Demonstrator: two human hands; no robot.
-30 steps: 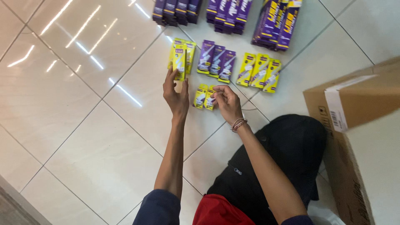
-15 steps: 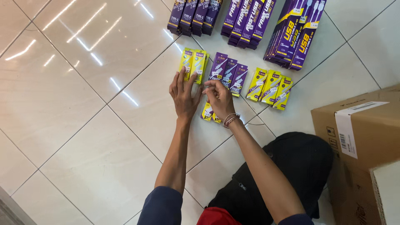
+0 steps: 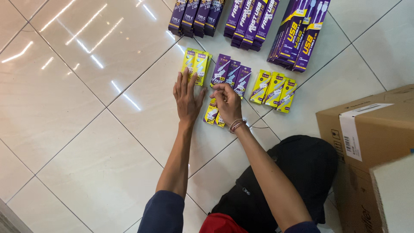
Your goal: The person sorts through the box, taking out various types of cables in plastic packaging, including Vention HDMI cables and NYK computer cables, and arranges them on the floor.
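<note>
Left hand (image 3: 188, 97) lying flat, grip fully open, fingers spread, holding nothing, fingertips touching the lower edge of the pair of flat yellow card packs (image 3: 196, 62). Right hand (image 3: 227, 103) curling, fingertips meeting the row of three small purple card packs (image 3: 230, 73), palm covering part of two small yellow packs (image 3: 211, 115); cannot tell whether that grip is pinching anything. Looking like the squaring-up step: nudging packs into sorted rows on the glossy beige tiled floor (image 3: 86, 108). Next move likely calling for a light fingertip push, avoiding disturbing neighbours lying just beside.

Further right, three yellow packs (image 3: 274, 88) fanning slightly. Above, three stacks of tall purple boxes with yellow lettering (image 3: 250, 19) standing in a line. At right, brown cardboard carton (image 3: 379, 142) carrying a white label strip (image 3: 360, 129); black bag (image 3: 297, 172) sitting beside it.
</note>
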